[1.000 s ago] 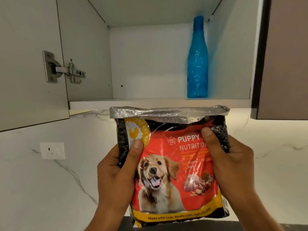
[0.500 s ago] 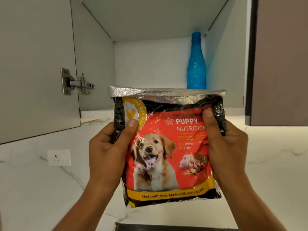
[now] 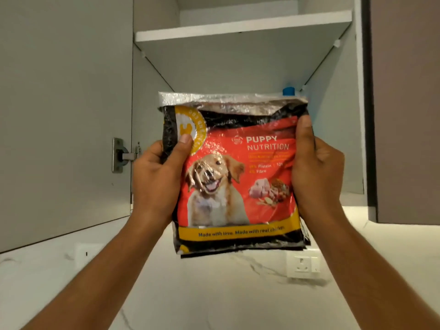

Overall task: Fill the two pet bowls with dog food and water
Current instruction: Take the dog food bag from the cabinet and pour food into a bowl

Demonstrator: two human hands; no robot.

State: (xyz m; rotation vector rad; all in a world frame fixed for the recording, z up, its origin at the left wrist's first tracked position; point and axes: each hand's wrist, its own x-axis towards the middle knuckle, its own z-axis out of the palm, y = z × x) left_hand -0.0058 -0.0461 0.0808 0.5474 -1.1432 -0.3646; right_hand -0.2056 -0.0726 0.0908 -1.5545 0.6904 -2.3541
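A red, black and yellow dog food bag (image 3: 234,172) with a puppy picture and a silver foil top is held upright in front of an open wall cabinet. My left hand (image 3: 158,177) grips its left edge, thumb on the yellow badge. My right hand (image 3: 316,170) grips its right edge, thumb on the front. Behind the bag, only the cap of a blue bottle (image 3: 288,91) shows, standing on the cabinet's lower shelf. No pet bowls are in view.
The cabinet door (image 3: 64,115) hangs open at the left with a metal hinge (image 3: 120,155). A white shelf (image 3: 242,28) crosses the cabinet above. A brown closed door (image 3: 404,110) is at the right. White sockets (image 3: 302,263) sit on the marble wall below.
The bag has risen with both hands and now covers nearly all of the blue bottle. The view has tilted upward, showing the upper shelf.
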